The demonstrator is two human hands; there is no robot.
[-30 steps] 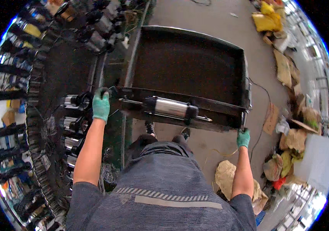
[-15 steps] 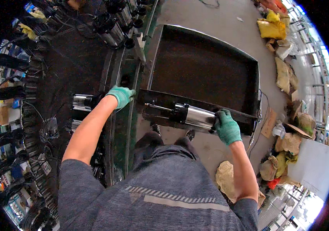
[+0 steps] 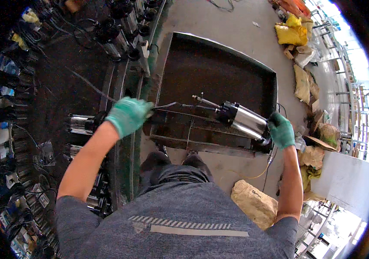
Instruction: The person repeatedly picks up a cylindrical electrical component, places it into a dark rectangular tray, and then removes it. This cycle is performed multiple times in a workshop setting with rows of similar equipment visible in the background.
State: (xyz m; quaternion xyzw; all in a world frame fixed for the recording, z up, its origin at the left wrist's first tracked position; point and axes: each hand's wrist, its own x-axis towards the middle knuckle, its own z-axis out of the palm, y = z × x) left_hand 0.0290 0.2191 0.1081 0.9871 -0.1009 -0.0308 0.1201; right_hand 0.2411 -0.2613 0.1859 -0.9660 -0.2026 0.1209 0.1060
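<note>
A shiny silver cylinder (image 3: 249, 121) with black ends hangs tilted in the air over the near part of a dark metal tank (image 3: 219, 43), its left end higher than its right. From that left end a thin metal rod (image 3: 207, 102) sticks out, with a small crosspiece near its tip. The right hand (image 3: 281, 130), in a green glove, is wrapped around the cylinder's black right end and grips it firmly. Over on the other side, the left hand (image 3: 129, 115), gloved the same way and rather blurred, has its fingers curled in on a thin grey cable (image 3: 166, 105), which runs from there toward the cylinder's left end.

Below, partitions divide the tank's near part, while the far part is one broad dark bay. Along the person's left runs a dark desk (image 3: 74, 80), where more silver cylinders (image 3: 81, 124) lie near the left forearm. On the right, a tan sack (image 3: 253, 202) rests on the grey floor (image 3: 219, 19), and yellow bags (image 3: 290, 35) sit farther off, near a white panel (image 3: 344, 179).
</note>
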